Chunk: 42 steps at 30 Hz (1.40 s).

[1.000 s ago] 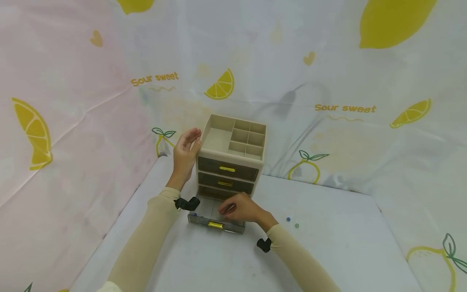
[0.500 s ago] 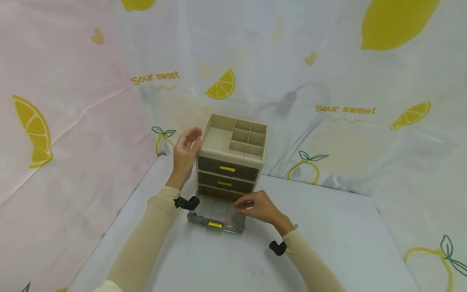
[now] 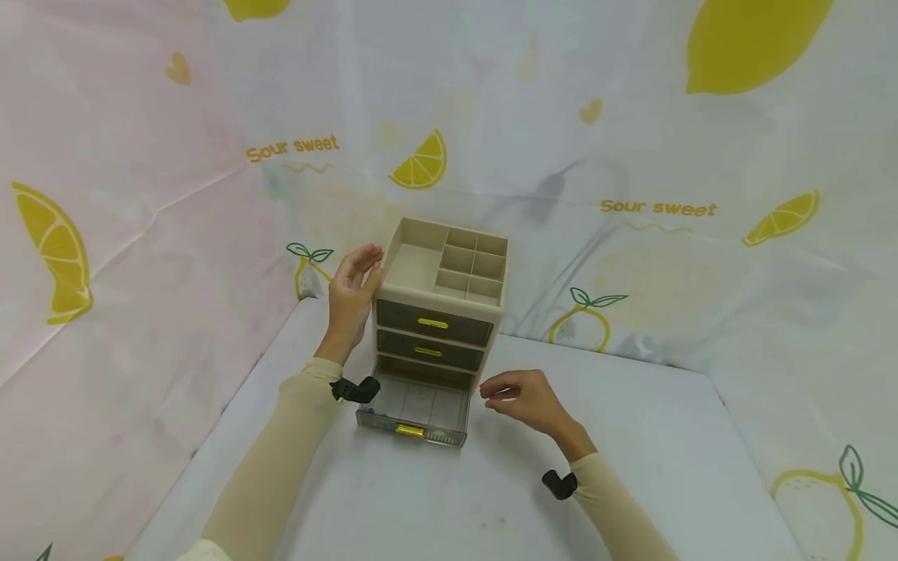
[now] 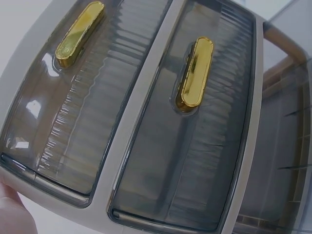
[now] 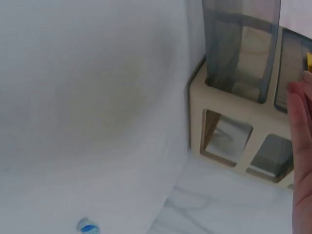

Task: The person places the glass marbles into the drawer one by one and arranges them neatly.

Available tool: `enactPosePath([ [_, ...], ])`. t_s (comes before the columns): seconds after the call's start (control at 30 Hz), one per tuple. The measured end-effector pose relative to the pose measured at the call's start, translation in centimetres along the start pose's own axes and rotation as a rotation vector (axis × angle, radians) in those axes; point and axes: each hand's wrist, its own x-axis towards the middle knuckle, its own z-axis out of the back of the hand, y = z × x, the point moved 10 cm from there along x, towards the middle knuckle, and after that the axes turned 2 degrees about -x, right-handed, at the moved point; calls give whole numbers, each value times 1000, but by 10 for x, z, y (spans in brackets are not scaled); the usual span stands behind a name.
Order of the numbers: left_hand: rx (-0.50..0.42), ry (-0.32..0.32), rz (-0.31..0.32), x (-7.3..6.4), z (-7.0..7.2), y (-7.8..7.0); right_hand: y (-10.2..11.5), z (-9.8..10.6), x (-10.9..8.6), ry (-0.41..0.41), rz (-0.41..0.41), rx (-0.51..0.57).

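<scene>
A beige drawer organizer (image 3: 442, 300) stands on the white table, its bottom drawer (image 3: 421, 401) pulled out. My left hand (image 3: 353, 300) rests against the organizer's upper left side, fingers loosely bent. Part of that hand also shows at the lower left of the left wrist view, beside the smoky drawer fronts (image 4: 180, 146). Just right of the pulled-out drawer, my right hand (image 3: 529, 401) hovers above the table with nothing visible between thumb and fingers. A small blue item (image 3: 371, 411) lies in the drawer's front left corner.
In the right wrist view, a small clear and blue piece (image 5: 88, 226) lies on the table. The organizer's top tray (image 3: 414, 269) has one large compartment and several small ones. Lemon-printed cloth (image 3: 547, 156) hangs behind and to the left.
My right hand has moved out of the drawer to the right. The left hand keeps its place on the organizer. The small blue and green pieces on the table are now hidden in the head view.
</scene>
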Motion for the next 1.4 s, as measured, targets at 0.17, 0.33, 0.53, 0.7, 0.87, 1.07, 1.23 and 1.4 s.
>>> enactPosePath([
  [0.17, -17, -3, -6, -1, 0, -1, 2, 10, -10, -31, -39, -23],
  [0.33, -22, -1, -2, -1, 0, -1, -6, 20, -22, -56, -60, -16],
  [0.53, -13, 2, 0, -1, 0, -1, -24, 37, -36, -108, -106, -49],
  [0.7, -10, -10, -1, 0, 2, -2, -67, 54, -45, -174, -125, -116],
  [0.87, -21, -21, 9, -1, 3, 1, -86, 68, -57, -235, -151, -227],
  [1.07, -22, -17, 5, -2, 2, 1, -98, 71, -68, -243, -181, -312],
  [1.23, -19, -20, 8, -1, 1, 1, -107, 71, -72, -258, -210, -326],
  [1.4, -25, -16, 16, -1, 0, 2, -112, 69, -74, -258, -217, -335],
])
